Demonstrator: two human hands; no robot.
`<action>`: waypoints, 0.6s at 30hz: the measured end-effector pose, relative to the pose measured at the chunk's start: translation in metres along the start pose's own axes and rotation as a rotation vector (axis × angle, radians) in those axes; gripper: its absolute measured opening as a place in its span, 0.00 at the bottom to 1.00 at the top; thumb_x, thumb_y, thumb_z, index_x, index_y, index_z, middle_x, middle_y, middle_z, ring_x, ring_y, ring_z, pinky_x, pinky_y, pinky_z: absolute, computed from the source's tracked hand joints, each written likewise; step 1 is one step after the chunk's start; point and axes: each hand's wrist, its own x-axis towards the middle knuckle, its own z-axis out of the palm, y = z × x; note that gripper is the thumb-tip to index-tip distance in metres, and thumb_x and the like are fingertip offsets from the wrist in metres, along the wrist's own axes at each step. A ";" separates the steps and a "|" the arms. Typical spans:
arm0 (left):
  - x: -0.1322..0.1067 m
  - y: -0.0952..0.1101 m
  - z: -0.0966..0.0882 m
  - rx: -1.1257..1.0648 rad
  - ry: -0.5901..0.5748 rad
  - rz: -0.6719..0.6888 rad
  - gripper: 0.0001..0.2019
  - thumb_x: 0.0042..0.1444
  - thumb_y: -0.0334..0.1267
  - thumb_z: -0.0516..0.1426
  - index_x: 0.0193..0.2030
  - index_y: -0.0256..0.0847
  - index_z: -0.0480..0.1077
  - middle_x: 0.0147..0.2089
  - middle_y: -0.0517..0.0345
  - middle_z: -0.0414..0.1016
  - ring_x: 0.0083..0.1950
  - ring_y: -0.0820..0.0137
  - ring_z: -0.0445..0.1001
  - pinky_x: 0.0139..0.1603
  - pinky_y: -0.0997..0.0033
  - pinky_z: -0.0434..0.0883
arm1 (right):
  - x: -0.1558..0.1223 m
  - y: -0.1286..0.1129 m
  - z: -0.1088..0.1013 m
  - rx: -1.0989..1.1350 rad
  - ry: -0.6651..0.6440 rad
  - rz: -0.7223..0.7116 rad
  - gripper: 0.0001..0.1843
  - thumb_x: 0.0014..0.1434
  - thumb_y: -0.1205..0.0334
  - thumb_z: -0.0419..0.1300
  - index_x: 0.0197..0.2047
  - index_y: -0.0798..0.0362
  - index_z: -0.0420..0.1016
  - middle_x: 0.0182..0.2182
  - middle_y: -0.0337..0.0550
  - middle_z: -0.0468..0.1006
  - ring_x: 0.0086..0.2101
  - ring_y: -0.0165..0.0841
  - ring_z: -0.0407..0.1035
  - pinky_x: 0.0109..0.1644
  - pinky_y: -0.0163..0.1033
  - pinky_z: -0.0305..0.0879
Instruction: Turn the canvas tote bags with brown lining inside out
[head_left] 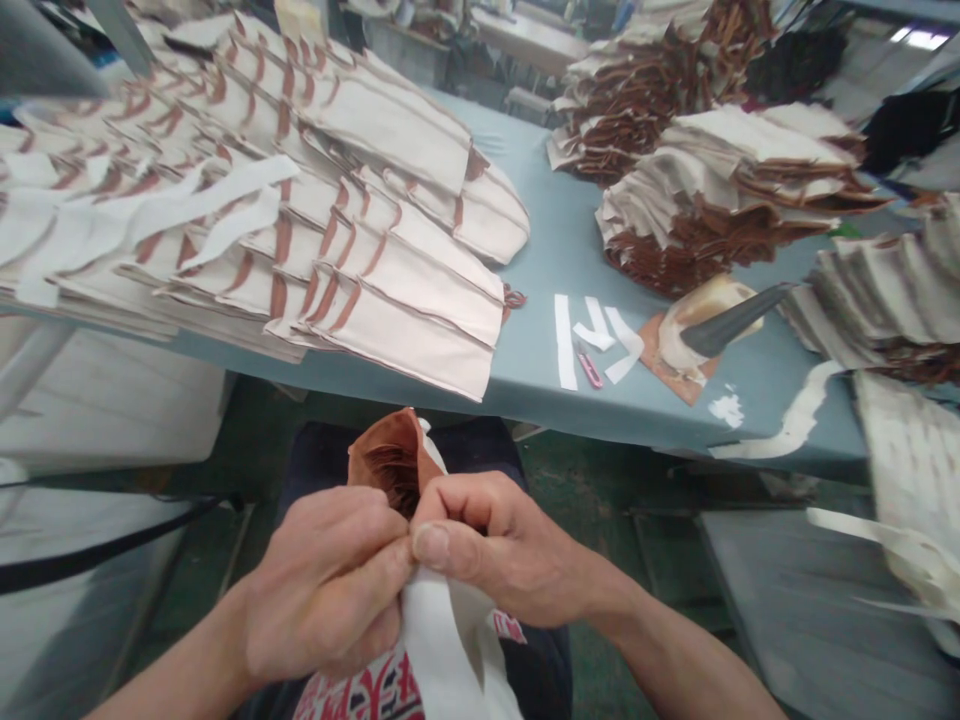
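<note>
Over my lap, my left hand [330, 580] and my right hand [502, 545] meet with their fingertips pinched together. Both grip the edge of a sewn piece [397, 445] that is brown on its gathered inside. A white fabric strip [439, 650] hangs down from under my fingers. The exact spot where the strip and the edge meet is hidden by my thumbs and fingers. Red lettering on cloth shows beneath the hands.
A blue-topped table [540, 240] runs across ahead of me. Overlapping cream pieces [405, 290] cover its left; brown-and-cream stacks [697, 200] stand right. Near its front edge lie white strips [565, 340], a pink cutter [590, 368] and a glue container with a brush [697, 320].
</note>
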 end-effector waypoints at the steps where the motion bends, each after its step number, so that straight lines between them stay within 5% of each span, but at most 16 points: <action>1: 0.002 0.000 0.000 0.009 -0.013 0.066 0.19 0.70 0.39 0.57 0.25 0.49 0.72 0.20 0.63 0.75 0.20 0.69 0.72 0.23 0.69 0.70 | 0.002 0.006 0.001 0.067 0.015 0.027 0.31 0.61 0.36 0.75 0.30 0.51 0.67 0.24 0.28 0.59 0.25 0.24 0.48 0.27 0.32 0.48; 5: 0.010 0.002 0.001 -0.035 0.002 0.180 0.15 0.69 0.28 0.54 0.32 0.50 0.71 0.21 0.65 0.75 0.20 0.69 0.75 0.24 0.69 0.73 | 0.006 0.017 0.001 0.179 0.065 0.066 0.37 0.50 0.30 0.81 0.27 0.51 0.67 0.21 0.26 0.59 0.24 0.24 0.48 0.27 0.32 0.46; 10: 0.002 -0.001 0.011 -0.082 0.110 0.150 0.15 0.59 0.28 0.58 0.50 0.51 0.72 0.33 0.62 0.84 0.26 0.66 0.82 0.29 0.66 0.78 | 0.000 0.010 -0.009 0.078 0.115 0.061 0.34 0.51 0.36 0.82 0.27 0.52 0.69 0.20 0.27 0.61 0.23 0.22 0.50 0.26 0.32 0.49; 14: -0.001 -0.003 0.012 -0.181 0.036 0.102 0.08 0.64 0.29 0.55 0.45 0.47 0.70 0.30 0.66 0.75 0.22 0.74 0.72 0.24 0.73 0.69 | -0.006 0.004 -0.011 -0.050 0.122 0.062 0.30 0.56 0.39 0.80 0.28 0.53 0.71 0.21 0.28 0.62 0.23 0.22 0.51 0.26 0.31 0.49; 18: 0.005 0.003 0.005 -0.214 -0.016 0.014 0.11 0.70 0.27 0.54 0.39 0.47 0.71 0.29 0.68 0.76 0.24 0.75 0.73 0.26 0.76 0.67 | -0.006 0.003 -0.011 -0.073 0.077 0.034 0.26 0.59 0.45 0.78 0.29 0.52 0.71 0.21 0.27 0.61 0.22 0.22 0.50 0.25 0.30 0.50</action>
